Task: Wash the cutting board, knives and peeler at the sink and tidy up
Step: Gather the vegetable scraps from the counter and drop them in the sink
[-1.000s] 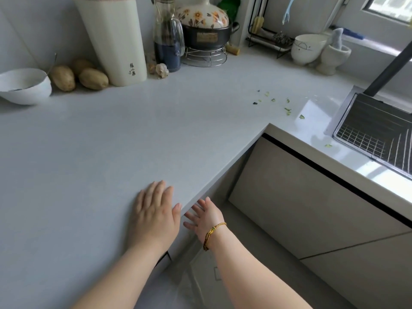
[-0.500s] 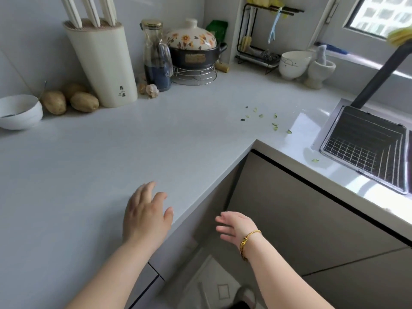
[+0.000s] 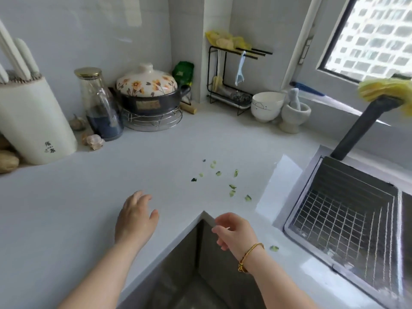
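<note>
White-handled knives [image 3: 26, 56] stand in their block [image 3: 33, 121] at the far left, well apart from both hands. The left grip [image 3: 136, 216] is palm-down over the desk [image 3: 66, 208], fingers relaxed, holding nothing. Green scraps [image 3: 232, 193] lie beyond it to the right, strung far-left to near-right. The right grip [image 3: 236, 234], loosely curled and empty, sits nearer that band's near end. The peeler [image 3: 240, 70] hangs far behind, and the sink [image 3: 347, 184] lies right.

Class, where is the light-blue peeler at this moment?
Head view, back, right of centre: the peeler hangs from the black rack, above-left of the white bowl.
</note>
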Tool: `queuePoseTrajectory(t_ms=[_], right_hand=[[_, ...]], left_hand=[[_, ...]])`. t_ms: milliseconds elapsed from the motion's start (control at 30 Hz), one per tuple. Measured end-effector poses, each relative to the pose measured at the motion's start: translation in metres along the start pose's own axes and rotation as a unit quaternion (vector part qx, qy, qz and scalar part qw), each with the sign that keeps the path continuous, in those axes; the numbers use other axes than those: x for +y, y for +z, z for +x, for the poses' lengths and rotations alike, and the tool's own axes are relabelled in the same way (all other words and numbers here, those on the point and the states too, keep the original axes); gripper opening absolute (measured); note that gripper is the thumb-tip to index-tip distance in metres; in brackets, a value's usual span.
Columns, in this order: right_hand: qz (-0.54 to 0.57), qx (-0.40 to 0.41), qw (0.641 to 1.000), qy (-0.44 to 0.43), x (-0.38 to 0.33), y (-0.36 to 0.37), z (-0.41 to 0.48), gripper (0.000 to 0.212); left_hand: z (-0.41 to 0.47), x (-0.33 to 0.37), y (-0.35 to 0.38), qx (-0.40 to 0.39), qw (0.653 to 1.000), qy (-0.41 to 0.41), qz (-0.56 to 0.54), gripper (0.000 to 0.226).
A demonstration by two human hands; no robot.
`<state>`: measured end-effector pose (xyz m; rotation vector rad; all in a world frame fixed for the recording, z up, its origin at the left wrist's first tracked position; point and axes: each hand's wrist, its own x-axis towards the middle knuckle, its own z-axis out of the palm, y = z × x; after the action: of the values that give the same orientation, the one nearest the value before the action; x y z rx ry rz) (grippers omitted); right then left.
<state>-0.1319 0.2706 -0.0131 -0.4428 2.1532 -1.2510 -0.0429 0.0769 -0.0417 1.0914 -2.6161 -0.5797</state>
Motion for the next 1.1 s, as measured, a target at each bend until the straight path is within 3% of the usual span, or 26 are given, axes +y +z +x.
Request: queuePoseTrajectory(t_ms=[133,233,300,367,433,533,633,733,900,1000,1100], right_hand=[[-0.070,-0.013,0.997,-0.030,-0.004,-0.029,0.047,0.022],[-0.119,-0.033,0.991,-0.046,-0.013,-0.029,0.076,0.009],[-0.159,-0.049,0.984,-0.064,-0.021,-0.022,0.093,0.022],[-0.195,-0.062,0.976,-0.081,-0.030,-0.014,0.108,0.030],[-0.237,-0.070,0.965,-0.085,-0.035,-0.007,0.120,0.035],[-0.288,-0.082,0.950,-0.085,-0.035,0.000,0.135,0.039],[-0.320,-0.097,0.938,-0.094,-0.041,0.008,0.148,0.043],[-0.335,-0.093,0.934,-0.086,-0.048,0.019,0.158,0.044],[-0.347,-0.042,0.935,-0.050,-0.054,0.027,0.169,0.026],[-0.340,-0.025,0.940,-0.027,-0.054,0.031,0.173,0.015],[-0.342,-0.011,0.939,-0.033,-0.052,0.033,0.172,0.028]], left_hand=[[0.015,0.007,0.025,-0.012,0.998,-0.054,0.011,0.038],[0.015,0.005,0.034,0.021,0.999,-0.036,0.036,0.032],[0.020,0.009,0.025,-0.007,0.998,-0.036,0.053,0.037],[0.031,0.009,0.016,-0.015,0.994,-0.091,-0.058,0.036],[0.042,0.017,0.000,-0.005,0.948,-0.180,-0.261,0.031],[0.053,0.029,-0.008,0.004,0.764,-0.284,-0.579,0.017],[0.064,0.035,-0.007,-0.025,0.660,-0.316,-0.681,0.028],[0.073,0.035,-0.004,-0.056,0.624,-0.319,-0.711,0.030],[0.091,0.030,0.000,-0.089,0.583,-0.302,-0.749,0.031],[0.099,0.029,0.004,-0.113,0.578,-0.284,-0.757,0.032],[0.104,0.029,0.011,-0.126,0.581,-0.286,-0.751,0.032]])
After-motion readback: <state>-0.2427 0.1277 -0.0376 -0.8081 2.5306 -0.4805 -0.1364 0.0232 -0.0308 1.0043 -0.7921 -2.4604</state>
